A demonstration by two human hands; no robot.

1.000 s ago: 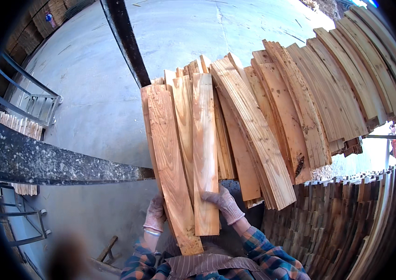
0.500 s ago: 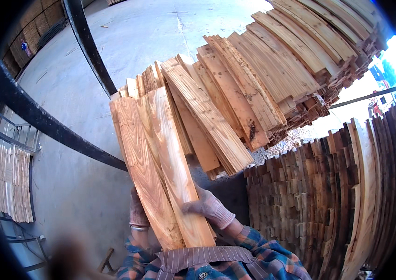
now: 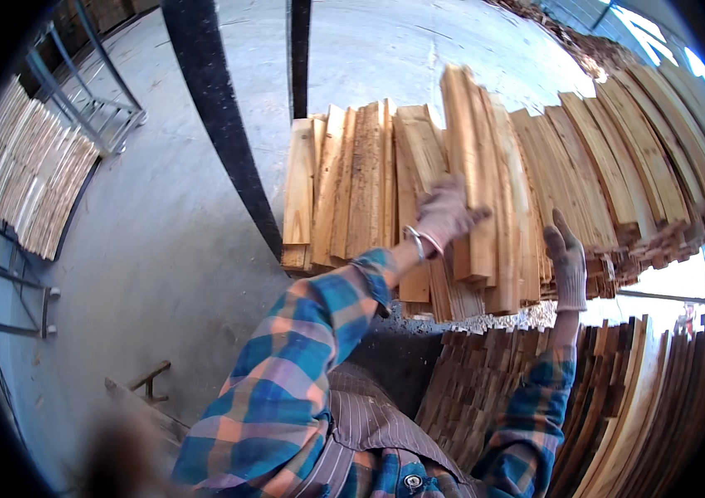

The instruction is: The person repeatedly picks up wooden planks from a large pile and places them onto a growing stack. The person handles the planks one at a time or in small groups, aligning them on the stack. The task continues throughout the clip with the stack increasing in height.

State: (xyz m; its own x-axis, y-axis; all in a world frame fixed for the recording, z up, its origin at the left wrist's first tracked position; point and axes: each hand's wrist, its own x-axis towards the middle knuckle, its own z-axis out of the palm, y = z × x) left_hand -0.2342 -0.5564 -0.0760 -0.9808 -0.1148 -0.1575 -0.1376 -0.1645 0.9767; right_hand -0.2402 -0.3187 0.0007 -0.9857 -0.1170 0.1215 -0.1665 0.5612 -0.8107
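Observation:
My left hand (image 3: 445,217), in a pale knitted glove with a bracelet at the wrist, reaches across to a standing-up group of wooden planks (image 3: 475,174). It lies against the left side and face of this group, thumb spread out; it is slightly blurred. To the right of the same planks is my right hand (image 3: 566,256), also gloved, its fingers stretched away from me and the thumb apart. Nothing is gripped in it. The planks belong to a long row of boards (image 3: 601,166), and this group sticks up above its neighbours.
Black metal bars (image 3: 219,108) rise left of the row. Below it at right stands a darker stack of planks (image 3: 485,373). More stacked boards (image 3: 33,174) sit at far left beside a metal frame cart (image 3: 112,124). A wooden piece (image 3: 149,382) lies at lower left.
The two wide boards I held in front of me have left that place, and my hands hold no board there. Both hands have moved forward to the row. My view has turned.

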